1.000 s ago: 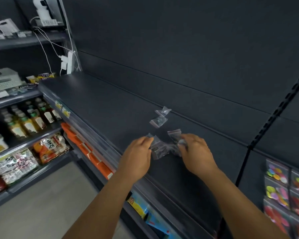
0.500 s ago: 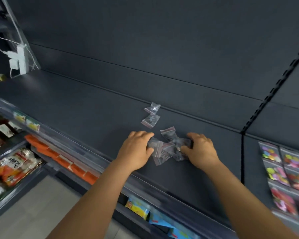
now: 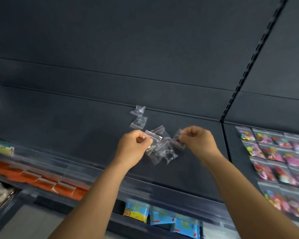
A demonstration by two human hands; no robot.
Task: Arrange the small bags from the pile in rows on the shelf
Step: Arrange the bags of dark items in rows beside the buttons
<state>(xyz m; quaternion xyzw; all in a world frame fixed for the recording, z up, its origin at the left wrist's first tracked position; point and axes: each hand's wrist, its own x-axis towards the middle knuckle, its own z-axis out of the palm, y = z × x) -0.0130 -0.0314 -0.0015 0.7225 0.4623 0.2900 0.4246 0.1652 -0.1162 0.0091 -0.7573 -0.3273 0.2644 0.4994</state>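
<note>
Fingers (image 3: 146, 140) pinching bags (image 3: 162, 149), contents blurred

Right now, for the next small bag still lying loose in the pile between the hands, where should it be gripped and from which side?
Pinch the bag that juts from the pile's near edge by its free lower corner, coming from the front of the shelf. That corner sticks out flat and clear of the others, so probably only one bag lifts. The left hand and right hand each already pinch a bag.
</note>
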